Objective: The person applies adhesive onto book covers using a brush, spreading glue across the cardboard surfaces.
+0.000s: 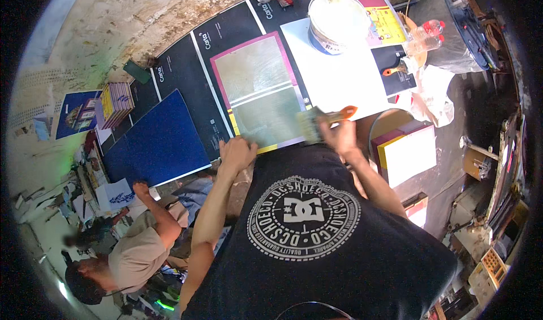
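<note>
- Cover sheet (266, 119), pink and yellow at the borders with two greyish panels, lies flat on the dark tabletop (186, 75), directly in front of the person.
- Right hand (339, 136) is closed round a wide brush (310, 126) with an orange handle; its bristles are at the sheet's right edge. Blur hides whether they touch it. A stroke running past that edge could smear the tabletop or the white paper (345, 88) just beside it.
- Left hand (238, 153) rests at the sheet's near left corner with fingers bent; whether it pinches the edge, I cannot tell. If it bears down too lightly, brush drag could twist or ruckle the sheet; fingers lying in the brush's path could get wet and leave marks.
- The white bucket (327, 44) stands on the white paper beyond the sheet, a stick rising from it. A knock from the right arm could tip it, and drips could fall between bucket and sheet.
- Near the right forearm, a book stack (407, 156) could be nudged by an elbow or spotted by the loaded bristles.
</note>
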`<state>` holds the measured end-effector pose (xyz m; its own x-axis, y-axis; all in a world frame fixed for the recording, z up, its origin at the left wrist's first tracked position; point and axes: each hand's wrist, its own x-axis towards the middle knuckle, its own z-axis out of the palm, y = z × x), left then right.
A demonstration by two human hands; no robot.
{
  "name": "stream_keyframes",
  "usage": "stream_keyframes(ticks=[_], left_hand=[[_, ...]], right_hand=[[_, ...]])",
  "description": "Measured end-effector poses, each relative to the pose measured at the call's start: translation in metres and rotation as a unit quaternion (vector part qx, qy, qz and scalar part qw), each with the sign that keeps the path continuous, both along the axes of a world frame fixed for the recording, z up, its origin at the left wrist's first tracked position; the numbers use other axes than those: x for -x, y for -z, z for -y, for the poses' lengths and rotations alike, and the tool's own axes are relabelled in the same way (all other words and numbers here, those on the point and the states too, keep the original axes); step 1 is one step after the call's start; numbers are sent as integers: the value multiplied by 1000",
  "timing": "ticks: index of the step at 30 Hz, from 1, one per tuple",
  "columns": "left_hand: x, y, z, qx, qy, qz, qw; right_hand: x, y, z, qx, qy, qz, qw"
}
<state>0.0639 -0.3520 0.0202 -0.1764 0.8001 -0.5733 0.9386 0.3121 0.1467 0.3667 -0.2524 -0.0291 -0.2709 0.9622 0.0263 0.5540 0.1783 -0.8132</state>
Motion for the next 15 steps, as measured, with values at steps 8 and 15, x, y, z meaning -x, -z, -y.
stream_keyframes(ticks=[8,15], left_hand=[[77,44,-73,-214,-219,64,950],[103,75,-93,-172,-297,109,933]], right_hand=[[-168,-46,-54,-177,304,-12,936],[-39,-73,-88,-153,271,-199,929]])
